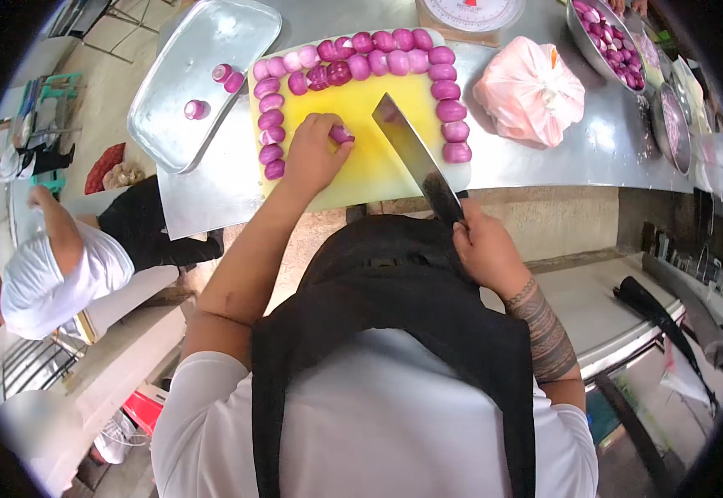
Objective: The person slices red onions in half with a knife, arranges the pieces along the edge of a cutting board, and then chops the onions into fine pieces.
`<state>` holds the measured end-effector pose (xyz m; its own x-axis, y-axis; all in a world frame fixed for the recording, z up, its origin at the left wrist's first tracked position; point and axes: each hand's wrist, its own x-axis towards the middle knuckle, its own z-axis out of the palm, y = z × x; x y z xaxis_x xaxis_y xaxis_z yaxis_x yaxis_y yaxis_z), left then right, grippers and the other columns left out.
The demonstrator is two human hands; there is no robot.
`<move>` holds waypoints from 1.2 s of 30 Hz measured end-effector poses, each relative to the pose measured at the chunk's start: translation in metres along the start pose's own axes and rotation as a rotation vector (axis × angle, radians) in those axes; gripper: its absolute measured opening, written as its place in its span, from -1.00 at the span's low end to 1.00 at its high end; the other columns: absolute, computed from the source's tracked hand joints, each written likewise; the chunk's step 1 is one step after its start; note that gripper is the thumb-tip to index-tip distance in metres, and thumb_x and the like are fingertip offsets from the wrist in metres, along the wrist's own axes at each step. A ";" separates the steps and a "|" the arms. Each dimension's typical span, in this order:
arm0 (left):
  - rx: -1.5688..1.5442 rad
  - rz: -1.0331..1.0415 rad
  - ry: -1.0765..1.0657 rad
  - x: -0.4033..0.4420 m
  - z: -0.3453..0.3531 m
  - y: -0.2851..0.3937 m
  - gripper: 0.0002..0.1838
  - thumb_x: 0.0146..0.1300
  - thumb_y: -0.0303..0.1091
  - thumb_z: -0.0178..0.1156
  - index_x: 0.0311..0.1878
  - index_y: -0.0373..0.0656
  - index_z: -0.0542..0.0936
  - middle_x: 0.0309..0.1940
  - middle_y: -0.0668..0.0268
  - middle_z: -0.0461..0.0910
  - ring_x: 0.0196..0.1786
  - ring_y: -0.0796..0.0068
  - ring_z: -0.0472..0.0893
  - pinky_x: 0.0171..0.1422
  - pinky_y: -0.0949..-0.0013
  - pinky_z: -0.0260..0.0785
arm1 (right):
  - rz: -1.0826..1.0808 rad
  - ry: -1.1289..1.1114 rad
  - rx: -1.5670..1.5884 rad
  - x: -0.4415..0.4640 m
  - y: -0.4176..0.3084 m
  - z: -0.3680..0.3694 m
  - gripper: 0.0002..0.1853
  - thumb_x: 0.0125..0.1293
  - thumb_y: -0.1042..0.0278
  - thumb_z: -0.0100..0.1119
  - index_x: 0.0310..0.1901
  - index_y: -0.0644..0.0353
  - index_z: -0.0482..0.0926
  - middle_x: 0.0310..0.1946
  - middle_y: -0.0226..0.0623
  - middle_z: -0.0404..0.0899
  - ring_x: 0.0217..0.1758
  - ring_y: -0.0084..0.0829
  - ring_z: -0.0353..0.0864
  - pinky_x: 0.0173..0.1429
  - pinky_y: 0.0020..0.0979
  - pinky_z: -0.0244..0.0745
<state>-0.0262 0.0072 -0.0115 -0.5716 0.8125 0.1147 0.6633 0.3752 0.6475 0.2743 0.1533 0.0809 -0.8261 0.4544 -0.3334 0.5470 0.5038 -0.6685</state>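
My left hand (pixel 313 156) is over the cutting board (pixel 378 178), its fingers closed on a small peeled red onion (pixel 341 134). In my right hand (pixel 489 251) is the handle of a broad kitchen knife (pixel 415 149). The blade slants up and left across the board's right part, apart from the onion. Peeled red onions line the board's left, far and right edges, with a partial second row along the far side (pixel 360 66). How much of the held onion is cut cannot be made out behind my fingers.
A metal tray (pixel 158 112) with three onions (pixel 195 109) lies left. A tied plastic bag (pixel 530 91), a dial scale (pixel 473 10) and a metal bowl of onions (pixel 610 46) stand far and right. A person in a white shirt (pixel 63 270) is at the left.
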 end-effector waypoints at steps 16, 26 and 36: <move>0.047 0.039 -0.057 -0.001 -0.008 -0.009 -0.72 0.25 -0.46 0.41 0.01 -0.25 0.66 -0.10 0.02 0.68 0.02 -0.09 0.69 0.10 -0.04 0.54 | 0.091 0.039 -0.345 -0.008 -0.094 0.063 -0.80 0.40 0.45 0.10 0.00 0.29 0.44 -0.39 0.11 0.70 -0.29 0.19 0.75 -0.18 0.13 0.66; -0.083 0.028 -0.003 -0.004 -0.008 -0.012 -0.80 0.29 -0.40 0.38 -0.07 -0.24 0.67 -0.16 -0.04 0.70 -0.03 -0.14 0.69 0.07 -0.10 0.53 | 0.061 0.070 -0.362 -0.006 -0.110 0.074 -0.80 0.41 0.51 0.01 0.02 0.30 0.45 -0.42 0.10 0.71 -0.30 0.17 0.76 -0.20 0.10 0.67; -0.025 -0.030 0.000 -0.009 -0.012 -0.012 -0.77 0.29 -0.35 0.40 -0.08 -0.27 0.67 -0.18 -0.12 0.72 -0.05 -0.20 0.71 0.02 -0.13 0.53 | 0.076 0.022 -0.329 -0.002 -0.102 0.089 -0.81 0.43 0.48 0.03 0.02 0.31 0.45 -0.44 0.10 0.70 -0.32 0.15 0.76 -0.24 0.09 0.65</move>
<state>-0.0347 -0.0095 -0.0116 -0.5911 0.8011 0.0945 0.6336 0.3885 0.6691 0.2081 0.0364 0.0905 -0.7802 0.5135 -0.3572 0.6242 0.6764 -0.3910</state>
